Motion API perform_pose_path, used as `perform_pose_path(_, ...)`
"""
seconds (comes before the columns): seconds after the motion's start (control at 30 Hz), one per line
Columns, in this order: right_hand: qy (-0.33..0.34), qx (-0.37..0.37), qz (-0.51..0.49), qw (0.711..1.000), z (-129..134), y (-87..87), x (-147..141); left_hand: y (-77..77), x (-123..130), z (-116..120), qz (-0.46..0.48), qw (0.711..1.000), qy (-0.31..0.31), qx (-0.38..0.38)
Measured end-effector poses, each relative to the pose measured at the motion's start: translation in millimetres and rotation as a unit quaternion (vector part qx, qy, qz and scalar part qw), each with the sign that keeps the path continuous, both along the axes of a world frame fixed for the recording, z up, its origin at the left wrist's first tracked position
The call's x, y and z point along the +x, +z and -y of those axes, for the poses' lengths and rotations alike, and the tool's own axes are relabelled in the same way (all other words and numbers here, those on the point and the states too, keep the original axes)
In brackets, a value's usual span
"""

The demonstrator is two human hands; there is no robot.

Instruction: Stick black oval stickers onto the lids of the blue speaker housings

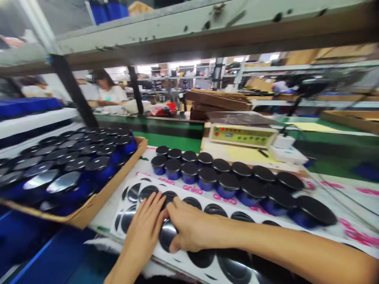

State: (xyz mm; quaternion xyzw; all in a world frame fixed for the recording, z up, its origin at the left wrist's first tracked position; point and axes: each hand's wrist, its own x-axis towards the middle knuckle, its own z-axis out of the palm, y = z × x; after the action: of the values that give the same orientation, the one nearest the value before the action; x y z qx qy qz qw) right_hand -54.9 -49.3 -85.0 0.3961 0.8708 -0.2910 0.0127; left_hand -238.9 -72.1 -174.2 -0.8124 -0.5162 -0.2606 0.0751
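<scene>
A white sheet (117, 223) with rows of glossy black round stickers (201, 258) lies in front of me. My left hand (148, 219) rests flat on its left part, fingers stretched out and close to one another. Beside it, my right hand (188, 225) is curled over a black round sticker (167, 235), with the thumb at its near edge. The right fingertips are partly hidden behind the knuckles. Beyond the sheet stand two rows of blue jars with black lids (207, 175).
A cardboard tray (127, 173) full of blue jars with shiny dark lids stands at the left. A control box (242, 135) with lights and buttons sits behind the jar rows. A shelf beam (189, 31) crosses overhead. A person (111, 92) sits farther back.
</scene>
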Motion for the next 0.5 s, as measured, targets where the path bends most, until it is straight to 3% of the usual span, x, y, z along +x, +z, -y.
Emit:
perform_pose_path(0.13,0.012,0.016,0.038,0.999,5,8.2,-2,-18.8,-8,-10,-0.004,0.999,-0.021,0.036)
perform_pose_path(0.23,0.012,0.041,0.04,0.998,4,7.7,-5,-24.7,-13,-15,-0.02,0.998,-0.036,0.049)
perform_pose_path(0.4,0.008,0.061,0.007,0.998,2,3.0,-1,-19.3,-12,-12,-0.039,0.998,-0.018,0.043)
perform_pose_path(0.5,0.039,0.106,-0.021,0.993,6,-2.8,3,-13.9,-7,-8,-0.022,0.999,-0.009,0.026)
